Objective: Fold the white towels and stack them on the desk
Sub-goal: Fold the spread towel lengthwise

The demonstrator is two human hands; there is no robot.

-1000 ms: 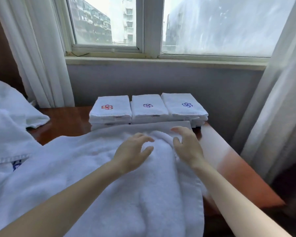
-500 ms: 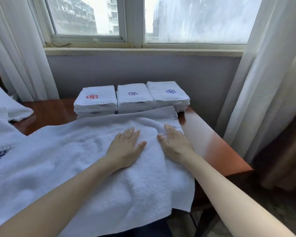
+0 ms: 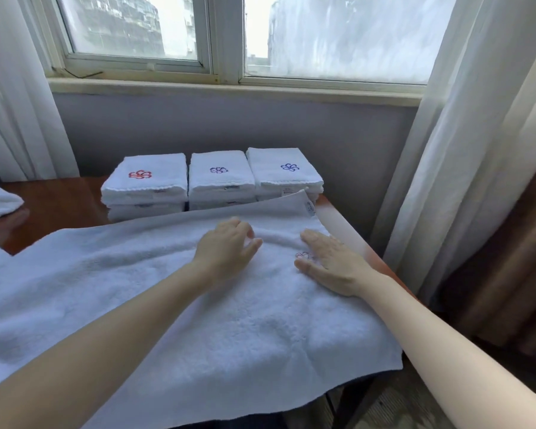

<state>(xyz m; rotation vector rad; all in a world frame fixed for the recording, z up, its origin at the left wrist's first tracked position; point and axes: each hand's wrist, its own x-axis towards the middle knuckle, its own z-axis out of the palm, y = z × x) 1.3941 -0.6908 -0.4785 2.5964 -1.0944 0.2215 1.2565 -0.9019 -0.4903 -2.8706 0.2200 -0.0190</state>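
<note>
White terry towel (image 3: 198,320) covers the table (image 3: 53,205); right hand (image 3: 331,264) presses it with straight fingers (image 3: 314,239), left hand (image 3: 226,252) rests loosely curled; folded stacks (image 3: 220,178) sit just beyond.

Fluffy terry-cloth towel (image 3: 174,305), glossy, seemingly wooden desk (image 3: 50,205), sheer curtains (image 3: 464,134)

Single head-worn wide-angle view, looking forward and down, close over the near edge of the surface (image 3: 53,205), both arms reaching in from the bottom, facing the window (image 3: 338,35), curtains (image 3: 446,150) bowed at frame edges.
</note>
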